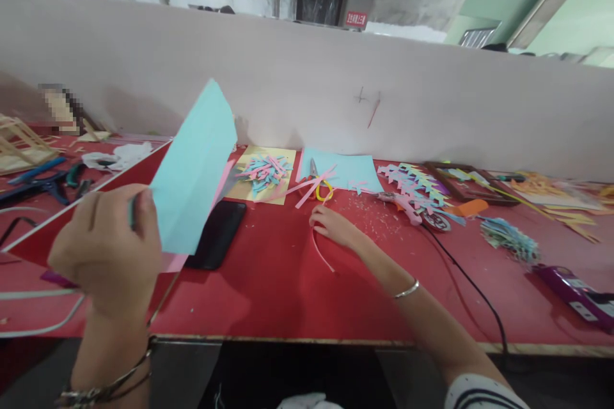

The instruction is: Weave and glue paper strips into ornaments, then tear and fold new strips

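My left hand [112, 243] is raised at the left with its fingers curled shut. A light blue paper sheet [196, 172] stands tilted against its thumb side, apparently pinched there, and a bit of teal shows between the fingers. Pink paper [221, 188] shows behind the sheet. Low over the table, my right hand [333, 225] has its fingers closed on a thin pink paper strip [322, 254] that curves down toward the tabletop. Just beyond it lie scissors [313, 169] with orange and yellow handles, among other pink strips [307, 195].
A black phone [220, 236] lies beside the blue sheet. Cut paper bits [266, 172] are heaped on yellow paper; a blue sheet [357, 169] lies by the wall. A glue gun [405, 204] with a black cord [472, 284], folded paper pieces [412, 182] and a purple device [575, 294] sit rightward.
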The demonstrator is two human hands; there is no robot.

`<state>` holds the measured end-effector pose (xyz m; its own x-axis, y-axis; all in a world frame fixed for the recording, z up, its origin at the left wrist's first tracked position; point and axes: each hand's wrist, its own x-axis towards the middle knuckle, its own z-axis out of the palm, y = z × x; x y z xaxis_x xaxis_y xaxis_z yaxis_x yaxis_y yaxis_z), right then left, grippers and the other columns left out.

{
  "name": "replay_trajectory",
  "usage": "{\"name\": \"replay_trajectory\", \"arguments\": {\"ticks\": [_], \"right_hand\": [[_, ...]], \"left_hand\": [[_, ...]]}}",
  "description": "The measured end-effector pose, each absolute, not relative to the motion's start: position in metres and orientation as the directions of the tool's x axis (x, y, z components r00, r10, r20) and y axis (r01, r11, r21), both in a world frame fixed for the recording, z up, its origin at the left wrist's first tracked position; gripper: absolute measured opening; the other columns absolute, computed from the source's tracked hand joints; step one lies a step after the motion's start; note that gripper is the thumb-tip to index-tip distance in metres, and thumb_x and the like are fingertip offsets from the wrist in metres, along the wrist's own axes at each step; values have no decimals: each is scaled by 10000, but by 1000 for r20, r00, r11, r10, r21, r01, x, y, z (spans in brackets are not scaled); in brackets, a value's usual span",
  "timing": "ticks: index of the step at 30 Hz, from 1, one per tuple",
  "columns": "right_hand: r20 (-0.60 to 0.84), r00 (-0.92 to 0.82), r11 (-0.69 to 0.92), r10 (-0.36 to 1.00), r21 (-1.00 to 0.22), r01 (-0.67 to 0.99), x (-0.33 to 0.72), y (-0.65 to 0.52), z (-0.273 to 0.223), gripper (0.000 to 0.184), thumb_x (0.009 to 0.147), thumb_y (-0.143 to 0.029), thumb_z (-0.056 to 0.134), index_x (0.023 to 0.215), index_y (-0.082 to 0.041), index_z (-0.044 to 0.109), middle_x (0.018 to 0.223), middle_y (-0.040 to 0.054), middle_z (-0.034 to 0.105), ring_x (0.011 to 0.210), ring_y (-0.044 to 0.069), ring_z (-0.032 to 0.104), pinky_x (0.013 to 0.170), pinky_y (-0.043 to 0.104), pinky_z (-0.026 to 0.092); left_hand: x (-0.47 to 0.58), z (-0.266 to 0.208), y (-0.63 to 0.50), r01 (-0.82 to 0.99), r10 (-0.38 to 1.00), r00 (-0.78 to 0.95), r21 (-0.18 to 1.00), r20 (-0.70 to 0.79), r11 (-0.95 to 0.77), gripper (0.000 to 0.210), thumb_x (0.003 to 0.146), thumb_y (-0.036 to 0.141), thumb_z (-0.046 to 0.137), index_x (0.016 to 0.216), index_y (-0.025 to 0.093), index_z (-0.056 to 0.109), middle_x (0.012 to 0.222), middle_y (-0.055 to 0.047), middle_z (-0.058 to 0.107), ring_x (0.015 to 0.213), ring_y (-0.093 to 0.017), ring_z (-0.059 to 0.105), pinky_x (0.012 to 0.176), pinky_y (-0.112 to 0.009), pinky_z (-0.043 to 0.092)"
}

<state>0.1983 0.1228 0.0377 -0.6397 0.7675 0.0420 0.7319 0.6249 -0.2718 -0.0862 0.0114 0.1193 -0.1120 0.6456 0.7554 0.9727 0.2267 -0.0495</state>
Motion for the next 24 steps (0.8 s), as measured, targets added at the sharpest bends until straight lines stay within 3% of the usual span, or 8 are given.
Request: {"name": "replay_trajectory", "arguments": {"ticks": [2,4,8,13,19,24], "right_hand": [[66,-628,620,775,-275,735,195,129,40,144,769,-78,478,782,-147,603,901,61,548,820,132,544,772,275,436],[116,-588,594,801,-279,754,195,136,47,161,777,-83,455,791,-160,596,938,69,548,877,150,540,777,285,436],[232,-452,505,861,-292,812,195,154,63,237,822,-131,357,892,-175,580,1105,100,500,971,180,518,796,312,434],[269,-334,412,903,-326,851,187,182,64,311,813,-130,337,1028,-159,560,1249,115,445,1075,191,482,863,315,416],[221,-334,394,917,-350,850,202,190,44,509,694,-242,567,1190,-164,483,1282,148,416,1178,269,404,923,385,383],[294,-227,331,928,-376,866,245,156,43,514,696,-69,377,1197,-157,449,1183,154,457,1131,247,438,928,443,365]], "left_hand": [[-84,116,8,989,551,-4,-77,835,124,219,871,241,351,891,139,543,724,-73,585,610,-157,496,522,-276,342],[-78,110,3,981,455,193,-186,869,-60,108,844,218,427,843,190,532,655,-14,572,580,-135,499,542,-268,357],[-53,93,-8,795,252,540,-388,803,-467,77,796,156,537,828,221,513,574,58,570,525,-97,497,566,-253,368],[-15,66,-19,636,275,650,-308,709,-707,94,836,128,464,785,185,519,513,62,530,479,-87,466,526,-262,320],[-13,38,-19,628,435,699,-197,568,-753,245,864,95,356,684,189,494,533,47,517,485,-93,455,511,-258,299],[-24,19,-23,592,472,697,-62,539,-804,296,858,69,324,680,191,527,647,25,635,550,-92,546,548,-234,388]]}}
